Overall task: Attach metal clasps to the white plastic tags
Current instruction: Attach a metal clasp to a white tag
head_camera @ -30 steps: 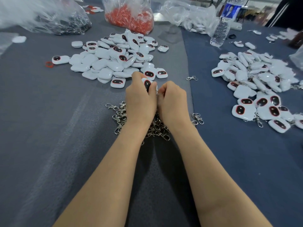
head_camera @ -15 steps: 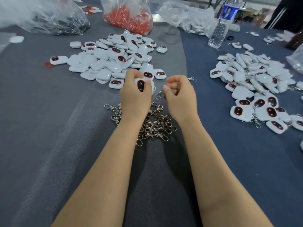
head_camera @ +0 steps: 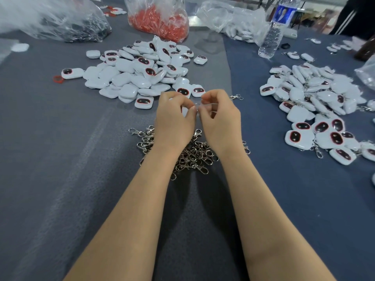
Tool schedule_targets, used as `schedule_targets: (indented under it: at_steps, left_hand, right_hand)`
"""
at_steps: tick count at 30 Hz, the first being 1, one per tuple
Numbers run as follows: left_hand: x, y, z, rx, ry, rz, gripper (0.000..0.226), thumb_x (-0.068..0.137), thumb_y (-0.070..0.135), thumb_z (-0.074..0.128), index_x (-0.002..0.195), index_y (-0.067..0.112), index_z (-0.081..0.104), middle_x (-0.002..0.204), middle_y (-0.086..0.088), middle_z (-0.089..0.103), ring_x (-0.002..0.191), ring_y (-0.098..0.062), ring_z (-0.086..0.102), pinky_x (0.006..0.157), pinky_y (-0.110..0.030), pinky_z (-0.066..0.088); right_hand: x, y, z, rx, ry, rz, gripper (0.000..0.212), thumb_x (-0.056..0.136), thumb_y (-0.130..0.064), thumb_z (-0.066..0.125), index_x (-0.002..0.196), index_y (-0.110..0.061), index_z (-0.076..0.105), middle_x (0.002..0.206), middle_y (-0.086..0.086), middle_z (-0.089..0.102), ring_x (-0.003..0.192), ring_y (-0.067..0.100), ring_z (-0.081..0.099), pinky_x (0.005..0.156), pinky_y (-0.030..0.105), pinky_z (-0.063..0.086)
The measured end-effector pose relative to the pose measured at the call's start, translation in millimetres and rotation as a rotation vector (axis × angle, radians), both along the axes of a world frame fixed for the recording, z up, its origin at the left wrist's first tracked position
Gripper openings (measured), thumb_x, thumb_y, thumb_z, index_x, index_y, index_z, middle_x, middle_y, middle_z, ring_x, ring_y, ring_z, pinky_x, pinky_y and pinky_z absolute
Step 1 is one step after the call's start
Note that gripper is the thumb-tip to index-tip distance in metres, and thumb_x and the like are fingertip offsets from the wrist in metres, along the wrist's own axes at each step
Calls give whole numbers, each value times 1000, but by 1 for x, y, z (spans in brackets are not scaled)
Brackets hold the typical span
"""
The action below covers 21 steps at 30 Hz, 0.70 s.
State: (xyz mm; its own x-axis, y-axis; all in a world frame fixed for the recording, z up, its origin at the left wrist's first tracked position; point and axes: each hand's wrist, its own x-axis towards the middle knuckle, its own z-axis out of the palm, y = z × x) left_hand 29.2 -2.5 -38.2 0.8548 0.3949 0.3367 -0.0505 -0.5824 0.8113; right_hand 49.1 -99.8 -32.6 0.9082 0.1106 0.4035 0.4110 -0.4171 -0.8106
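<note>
Head view: the left hand point(head_camera: 174, 122) is curled around a white tag point(head_camera: 185, 112), which is mostly hidden behind its fingers, above the grey table point(head_camera: 60, 159). The right hand point(head_camera: 220, 122) is curled, its fingertips meeting the left's; whether it holds anything cannot be told. A heap of metal clasps point(head_camera: 192, 157) lies beneath the wrists. Loose tags point(head_camera: 129, 78) lie far left, clasped tags point(head_camera: 316, 106) to the right.

Grip point: left hand point(head_camera: 174, 122), holding a tag point(head_camera: 185, 112), met right hand point(head_camera: 219, 122) fingertip to fingertip above the table point(head_camera: 60, 159). Clasp heap point(head_camera: 192, 157) lay nearward, under both wrists. Loose tag pile point(head_camera: 140, 74) beyond-left. Clasped tag pile point(head_camera: 316, 102) well right. Stray clasp point(head_camera: 235, 96) just right. Bottle point(head_camera: 272, 37) far beyond-right.
</note>
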Motion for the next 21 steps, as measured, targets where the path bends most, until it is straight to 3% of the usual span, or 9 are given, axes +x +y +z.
schedule_targets:
  at_steps: [2, 5, 13, 21]
  left_hand:
    - [0, 0, 1, -39, -7, 2, 3, 88, 14, 62, 86, 16, 64, 119, -4, 53, 97, -2, 41, 76, 5, 24]
    - [0, -2, 1, -40, -17, 2, 4, 88, 14, 63, 88, 14, 66, 119, -4, 53, 98, -1, 41, 76, 7, 23]
    - [-2, -5, 3, 26, -8, 16, 6, 89, 14, 61, 88, 11, 66, 124, -4, 50, 110, -13, 50, 82, -13, 32]
    - [-2, -4, 2, 70, 3, 20, 6, 89, 12, 58, 88, 9, 64, 119, -5, 48, 97, -12, 47, 87, -25, 38]
  right_hand:
    - [0, 1, 0, 19, 21, -5, 11, 89, -3, 58, 97, -11, 58, 89, -5, 59, 70, 0, 51, 66, 6, 41]
    - [-2, 1, 0, 55, 19, -18, 13, 88, -1, 58, 87, -14, 57, 73, -12, 53, 62, -1, 47, 63, 7, 41]
    - [-4, 3, 0, 58, -30, -30, 16, 85, 2, 59, 80, -13, 55, 69, -5, 52, 61, 5, 43, 58, 12, 41]
    - [-4, 3, -1, 28, 11, 10, 15, 84, 1, 61, 78, -11, 55, 64, -7, 49, 54, 3, 42, 55, 11, 39]
